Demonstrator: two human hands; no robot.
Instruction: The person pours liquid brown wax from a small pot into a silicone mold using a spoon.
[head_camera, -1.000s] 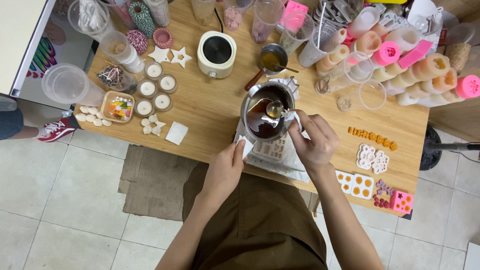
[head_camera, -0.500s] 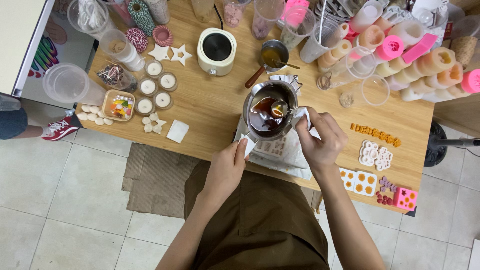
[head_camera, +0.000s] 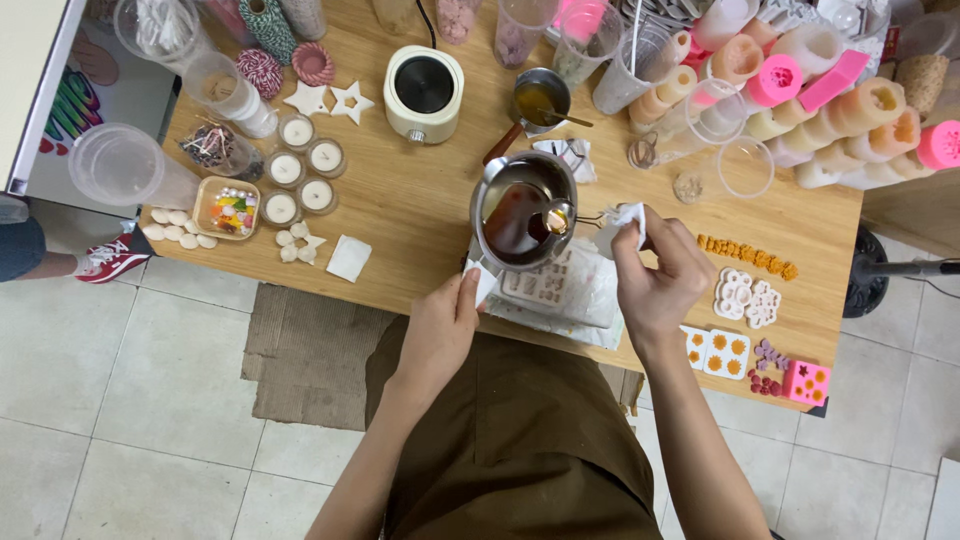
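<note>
Left hand: closed on a scrap of white paper at the near rim of the metal pot, fingers bent around it and thumb on top, steadying the pot from below. Right hand: fingers pinched shut around a white tissue wrapped over the handle of a spoon; the spoon's bowl lies inside the pot, toward its right wall. Metal pot: between the two hands and just beyond them, tilted, part-filled with dark brown liquid. Under the pot and between the hands: a pale mould tray resting on crumpled white paper. Just to the right of the right hand: white flower-shaped pieces, a row of small orange pieces, and nearer the table edge two white moulds with orange flowers and a pink block mould. Beyond the pot: a small pan of yellow liquid with a brown handle, and a cream-coloured hot plate. Well to the left of the left hand: a white square, four small white candles in glass cups, two white stars, and a little tray of coloured bits. Far right beyond the right hand: stacked candle moulds in pink, peach and white, with clear plastic cups beside them. All on a wooden table.
</note>
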